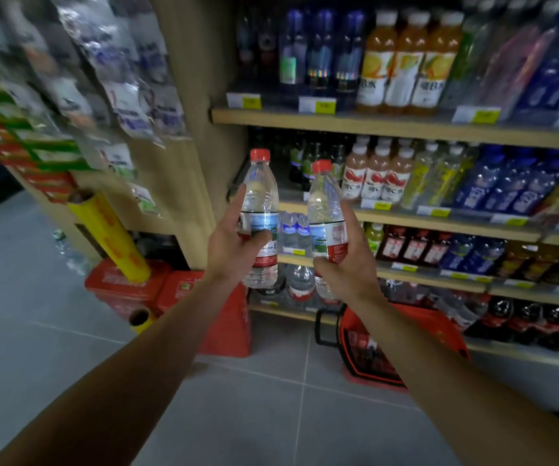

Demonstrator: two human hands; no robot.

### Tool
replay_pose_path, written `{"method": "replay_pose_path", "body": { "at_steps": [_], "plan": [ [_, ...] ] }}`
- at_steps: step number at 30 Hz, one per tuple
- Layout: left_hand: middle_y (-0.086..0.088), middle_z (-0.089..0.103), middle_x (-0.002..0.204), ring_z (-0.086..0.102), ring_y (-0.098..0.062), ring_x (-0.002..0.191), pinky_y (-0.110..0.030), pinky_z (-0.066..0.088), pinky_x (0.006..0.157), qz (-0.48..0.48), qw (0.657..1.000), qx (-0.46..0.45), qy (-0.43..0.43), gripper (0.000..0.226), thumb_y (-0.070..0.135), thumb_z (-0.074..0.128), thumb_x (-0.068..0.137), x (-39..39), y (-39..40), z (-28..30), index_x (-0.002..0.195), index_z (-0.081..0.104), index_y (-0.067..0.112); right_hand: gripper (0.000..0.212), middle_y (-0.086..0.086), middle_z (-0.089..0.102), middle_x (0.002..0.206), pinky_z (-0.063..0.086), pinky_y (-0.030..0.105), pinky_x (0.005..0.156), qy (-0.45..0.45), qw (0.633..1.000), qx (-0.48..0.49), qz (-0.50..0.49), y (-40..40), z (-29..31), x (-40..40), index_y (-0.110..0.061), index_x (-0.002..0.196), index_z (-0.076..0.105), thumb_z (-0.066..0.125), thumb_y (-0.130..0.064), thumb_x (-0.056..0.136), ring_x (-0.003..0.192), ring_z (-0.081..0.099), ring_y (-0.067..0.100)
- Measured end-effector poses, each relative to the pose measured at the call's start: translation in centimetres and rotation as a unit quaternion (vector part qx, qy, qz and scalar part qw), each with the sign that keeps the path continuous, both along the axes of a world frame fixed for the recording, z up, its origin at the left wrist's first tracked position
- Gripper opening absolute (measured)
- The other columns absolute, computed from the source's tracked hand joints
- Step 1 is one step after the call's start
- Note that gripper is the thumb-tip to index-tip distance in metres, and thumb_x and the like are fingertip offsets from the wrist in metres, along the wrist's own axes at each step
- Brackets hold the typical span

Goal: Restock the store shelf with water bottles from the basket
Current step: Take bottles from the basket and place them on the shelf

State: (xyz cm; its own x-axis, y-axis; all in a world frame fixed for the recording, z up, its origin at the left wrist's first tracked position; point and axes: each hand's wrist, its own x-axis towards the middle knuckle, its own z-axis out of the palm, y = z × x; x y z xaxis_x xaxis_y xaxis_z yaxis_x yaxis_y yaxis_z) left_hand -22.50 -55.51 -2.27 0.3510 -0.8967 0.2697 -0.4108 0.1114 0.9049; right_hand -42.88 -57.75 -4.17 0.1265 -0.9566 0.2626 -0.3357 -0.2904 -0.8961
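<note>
left hand (pixel 234 243) n right hand (pixel 345 260) each grip a full water bottle (pixel 259 210) at label; prob heavy, slick, squashy. basket (pixel 439 326) at 5 o'clock.

Two see-through shiny plastic water bottles (pixel 260 210) (pixel 326 213) with red plastic caps and glossy paper-like labels. Pale wooden shelf boards (pixel 406 127). Smooth matt grey floor tiles (pixel 271 415). Red plastic basket (pixel 402 348).

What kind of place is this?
Most likely a small shop's drinks aisle: wooden shelves packed with bottled drinks, yellow price tags along the edges, and a red shopping basket on the tiled floor.
</note>
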Motion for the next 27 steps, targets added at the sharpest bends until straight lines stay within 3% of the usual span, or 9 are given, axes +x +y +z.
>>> {"method": "replay_pose_path", "body": {
  "at_steps": [1,3,5,7,9,15,20,24,27],
  "plan": [
    [0.021,0.069,0.103,0.066,-0.008,0.081,-0.043,0.057,0.080,0.001,1.000,-0.009,0.001,0.085,0.013,0.072,0.076,1.1,-0.1,0.6,0.147,0.036,0.044,0.103,-0.016,0.038,0.138,0.053,0.022,0.078,0.000,1.000,-0.007,0.002,-0.1,0.6,1.0,-0.059,0.146,0.016,0.068,-0.005,0.075,0.106,0.052,-0.012],
    [0.030,0.067,0.100,0.062,-0.006,0.081,-0.045,0.058,0.078,-0.009,1.000,-0.028,0.009,0.085,0.006,0.071,0.078,3.1,-0.5,1.7,0.146,0.037,0.044,0.106,-0.016,0.037,0.129,0.056,0.036,0.080,0.005,1.000,-0.008,0.000,-0.4,1.9,3.1,-0.061,0.145,0.014,0.069,-0.007,0.072,0.110,0.056,0.009],
    [0.026,0.069,0.095,0.066,-0.021,0.082,-0.048,0.058,0.076,-0.020,0.999,-0.043,0.019,0.086,0.004,0.070,0.079,5.1,-0.6,2.9,0.145,0.036,0.046,0.107,-0.017,0.035,0.133,0.055,0.044,0.086,0.003,1.000,-0.015,0.004,-0.6,3.1,5.0,-0.062,0.144,0.013,0.071,-0.011,0.069,0.118,0.052,0.016],
    [0.021,0.070,0.098,0.069,-0.030,0.085,-0.047,0.058,0.077,-0.020,0.998,-0.053,0.020,0.086,0.004,0.070,0.080,6.6,-0.8,4.2,0.145,0.035,0.049,0.109,-0.013,0.038,0.139,0.056,0.046,0.085,-0.005,1.000,-0.017,0.006,-1.3,4.1,6.7,-0.066,0.141,0.013,0.073,-0.015,0.065,0.114,0.057,0.023],
    [0.022,0.069,0.108,0.070,-0.024,0.091,-0.044,0.059,0.081,-0.026,0.997,-0.069,0.036,0.086,0.001,0.069,0.082,7.9,-1.2,5.2,0.145,0.035,0.048,0.109,-0.008,0.040,0.134,0.057,0.049,0.080,-0.008,1.000,-0.021,0.014,-2.2,5.1,8.2,-0.070,0.138,0.011,0.072,-0.020,0.063,0.103,0.062,0.030],
    [0.015,0.063,0.126,0.067,-0.012,0.104,-0.046,0.057,0.087,-0.016,0.995,-0.088,0.043,0.086,0.004,0.069,0.082,11.4,-4.4,6.7,0.150,0.031,0.040,0.109,-0.004,0.031,0.152,0.054,0.054,0.089,0.000,0.998,-0.044,0.049,-7.1,7.3,11.9,-0.067,0.142,0.008,0.068,-0.017,0.065,0.120,0.054,0.039],
    [0.018,0.061,0.128,0.068,-0.007,0.096,-0.043,0.058,0.086,0.012,0.995,-0.096,0.025,0.088,0.006,0.071,0.082,12.9,-8.8,7.4,0.150,0.029,0.043,0.107,-0.001,0.040,0.137,0.054,0.052,0.087,0.002,0.995,-0.077,0.058,-13.3,9.1,14.4,-0.062,0.144,0.010,0.067,-0.013,0.069,0.106,0.060,0.031],
    [0.040,0.058,0.115,0.059,0.009,0.079,-0.038,0.059,0.084,0.036,0.994,-0.101,0.009,0.089,0.003,0.070,0.083,13.5,-13.0,8.4,0.149,0.029,0.044,0.106,-0.006,0.046,0.133,0.053,0.050,0.087,-0.017,0.984,-0.141,0.107,-19.6,10.8,16.3,-0.051,0.149,0.016,0.068,-0.012,0.065,0.111,0.059,0.024],
    [0.023,0.061,0.127,0.064,-0.002,0.103,-0.045,0.057,0.088,0.048,0.992,-0.120,-0.002,0.089,0.001,0.068,0.083,13.8,-16.3,9.3,0.149,0.029,0.046,0.107,-0.012,0.051,0.118,0.054,0.047,0.085,-0.023,0.973,-0.186,0.137,-24.8,12.0,17.8,-0.045,0.151,0.020,0.070,-0.003,0.066,0.104,0.059,0.020]
  ]
}}
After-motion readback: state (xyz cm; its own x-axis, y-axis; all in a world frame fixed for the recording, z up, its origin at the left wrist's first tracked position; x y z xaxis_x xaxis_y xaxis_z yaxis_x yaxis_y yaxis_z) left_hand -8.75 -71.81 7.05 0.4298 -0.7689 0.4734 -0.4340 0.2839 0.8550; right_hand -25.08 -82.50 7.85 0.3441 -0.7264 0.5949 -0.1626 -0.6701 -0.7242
